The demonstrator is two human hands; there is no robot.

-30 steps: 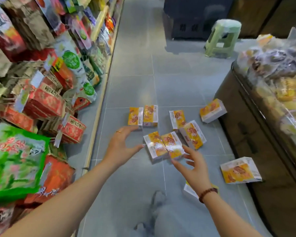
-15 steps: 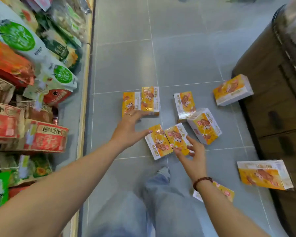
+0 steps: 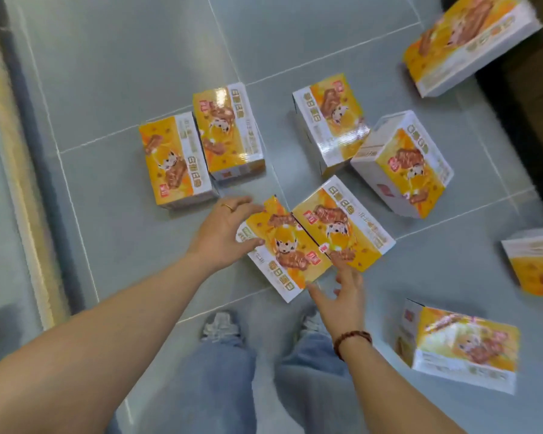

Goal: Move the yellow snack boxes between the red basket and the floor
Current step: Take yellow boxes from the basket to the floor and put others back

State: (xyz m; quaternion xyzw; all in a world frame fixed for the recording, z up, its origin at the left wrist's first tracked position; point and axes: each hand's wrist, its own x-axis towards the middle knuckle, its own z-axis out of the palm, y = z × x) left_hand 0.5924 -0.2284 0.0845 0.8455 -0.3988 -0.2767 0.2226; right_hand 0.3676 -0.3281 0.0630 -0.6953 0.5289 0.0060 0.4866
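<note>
Item: yellow-and-white printed cardboard snack boxes, nine in view, all lying on the grey tiled floor.

- Near centre: two boxes touching edge to edge, the left box and the right box.
- Far left: two boxes side by side.
- Far centre: two boxes touching at a corner.
- Right side: three boxes apart from the rest, far, mid at the frame edge, near.

Left hand: fingers spread, resting against the left edge of the left box, not closed round it.
Right hand: fingers apart, tips at the near edge of the pair; contact appears light, though blur leaves it uncertain.

Red basket: none in view.

Risk: lifting both boxes pressed between open palms, the pair could hinge at the seam and drop. Glossy wrap may slip.
</note>
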